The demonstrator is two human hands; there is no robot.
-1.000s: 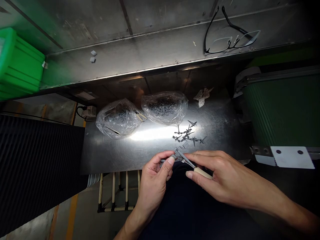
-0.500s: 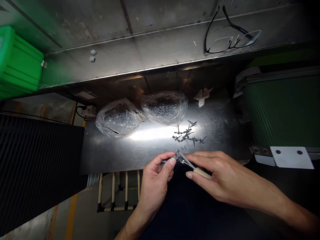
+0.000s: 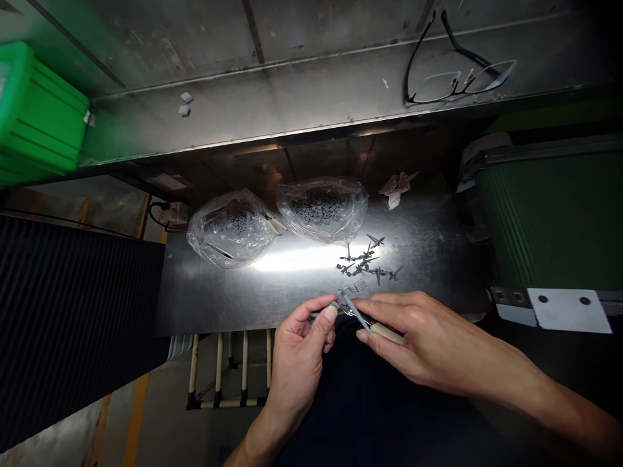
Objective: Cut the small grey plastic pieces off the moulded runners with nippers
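Note:
Between finger and thumb, my left hand [image 3: 302, 350] pinches a small grey plastic part [image 3: 359, 287], whose pronged end sticks out past the fingertips. My right hand [image 3: 418, 337] is closed around pliers with cream handles [image 3: 387, 333], their jaws at the grey part by my left fingertips. The jaws are partly hidden by the part and the fingers. Just beyond the hands, several dark plastic scraps [image 3: 365, 263] lie on the metal table [image 3: 219, 305]. Behind them are two clear plastic bags of small grey pieces, one on the left [image 3: 231, 227] and one on the right [image 3: 321, 207].
Another pair of pliers [image 3: 275, 224] and tweezers [image 3: 219, 250] lie at the left bag. A crumpled tissue [image 3: 398, 188] is at the back. The shelf above holds glasses [image 3: 438, 97], two grey pieces [image 3: 185, 104] and a green bin [image 3: 43, 117]. A green conveyor [image 3: 555, 214] stands right.
Both hands have shifted slightly left with the part and the pliers. The view has moved a little, and the grey part's pronged end is turned somewhat differently.

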